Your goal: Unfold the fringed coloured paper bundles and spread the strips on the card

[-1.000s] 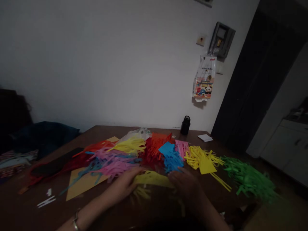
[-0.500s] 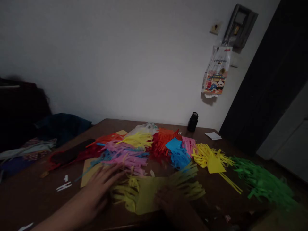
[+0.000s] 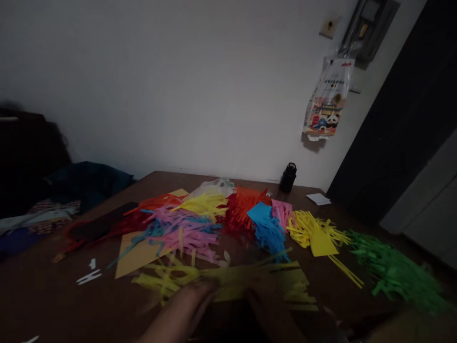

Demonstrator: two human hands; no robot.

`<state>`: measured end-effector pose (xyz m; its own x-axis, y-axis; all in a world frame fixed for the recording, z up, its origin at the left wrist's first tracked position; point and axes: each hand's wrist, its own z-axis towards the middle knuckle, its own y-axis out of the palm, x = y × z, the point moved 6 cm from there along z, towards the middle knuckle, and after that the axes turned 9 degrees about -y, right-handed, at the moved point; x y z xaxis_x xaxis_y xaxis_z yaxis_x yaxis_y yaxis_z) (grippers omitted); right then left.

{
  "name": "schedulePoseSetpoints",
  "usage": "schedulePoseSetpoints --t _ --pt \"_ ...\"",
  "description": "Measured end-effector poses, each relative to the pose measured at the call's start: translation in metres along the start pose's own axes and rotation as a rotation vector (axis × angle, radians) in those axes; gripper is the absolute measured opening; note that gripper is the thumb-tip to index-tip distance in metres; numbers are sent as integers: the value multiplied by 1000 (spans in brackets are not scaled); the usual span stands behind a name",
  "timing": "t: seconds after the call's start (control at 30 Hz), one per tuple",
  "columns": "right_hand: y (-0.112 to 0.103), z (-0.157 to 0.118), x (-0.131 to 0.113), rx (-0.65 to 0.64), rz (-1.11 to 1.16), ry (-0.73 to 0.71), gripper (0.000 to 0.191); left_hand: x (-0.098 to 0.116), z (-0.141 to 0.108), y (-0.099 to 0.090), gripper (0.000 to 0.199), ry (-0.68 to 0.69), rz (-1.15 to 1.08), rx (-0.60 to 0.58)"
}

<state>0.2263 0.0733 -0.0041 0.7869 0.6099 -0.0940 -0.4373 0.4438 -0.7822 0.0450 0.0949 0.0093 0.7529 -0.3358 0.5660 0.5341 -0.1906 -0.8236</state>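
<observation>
A yellow paper sheet with fringed ends [image 3: 230,281] lies crosswise near the table's front, its cut strips spreading to both sides. My left hand [image 3: 196,296] is closed at the near left part of its plain middle. At the right part, my right hand [image 3: 262,293] is closed on the same paper, dark and blurred. Most fingertips of both hands are hard to make out. Just beyond lie pink paper strips [image 3: 194,240] and a fringed blue paper [image 3: 269,228].
Fringed red-orange paper [image 3: 246,205], another yellow fringed paper [image 3: 323,240] and green strips [image 3: 396,267] lie across the brown table [image 3: 46,295]. A tan sheet [image 3: 135,259] is at left. A black bottle [image 3: 287,178] stands near the wall, below a hanging plastic bag [image 3: 328,102].
My left hand has moved right and nearer, from beside the yellow fringed paper onto it. The paper's middle now looks narrower and its strips reach farther left. The view has shifted slightly.
</observation>
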Motion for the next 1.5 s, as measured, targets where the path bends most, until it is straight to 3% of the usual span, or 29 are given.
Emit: schedulePoseSetpoints --t 0.07,0.17,0.37,0.5,0.6,0.67,0.77,0.83,0.9,1.0,1.1,1.17,1.23,1.3,1.5 --pt "3 2 11 26 80 136 18 -8 5 -3 33 -108 50 0" --pt "11 15 18 -20 19 206 16 -16 15 -4 34 -222 186 -2" --pt "35 36 25 -258 -255 251 19 -24 39 -2 33 -243 306 -17" --pt "38 37 28 -150 -328 175 14 -25 47 -3 32 -247 336 -31" --pt "24 34 22 18 -348 139 9 -25 51 -2 30 -258 354 -51" --pt "14 34 9 72 -229 31 10 -25 54 0 30 -261 363 -64" --pt "12 33 -17 -82 -45 -183 10 -24 56 0 30 -267 378 -70" --pt "17 32 -27 -228 -58 -269 12 -21 54 -3 31 -266 387 -68" --pt "22 32 -29 -290 -108 -321 12 -16 49 -8 33 -263 396 -58" --pt "27 33 -24 -277 -119 -329 13 -5 37 -15 34 -157 444 60" --pt "21 34 -18 -177 -84 -244 17 8 23 -8 32 156 440 208" --pt "15 35 -18 -161 -19 -175 13 9 16 4 26 307 403 233" --pt "13 35 -22 -191 42 -135 8 6 15 12 17 336 384 227" --pt "15 34 -26 -236 32 -148 7 5 13 15 22 333 361 200" --pt "20 23 -15 -212 -97 -236 15 -1 1 1 25 209 235 113"
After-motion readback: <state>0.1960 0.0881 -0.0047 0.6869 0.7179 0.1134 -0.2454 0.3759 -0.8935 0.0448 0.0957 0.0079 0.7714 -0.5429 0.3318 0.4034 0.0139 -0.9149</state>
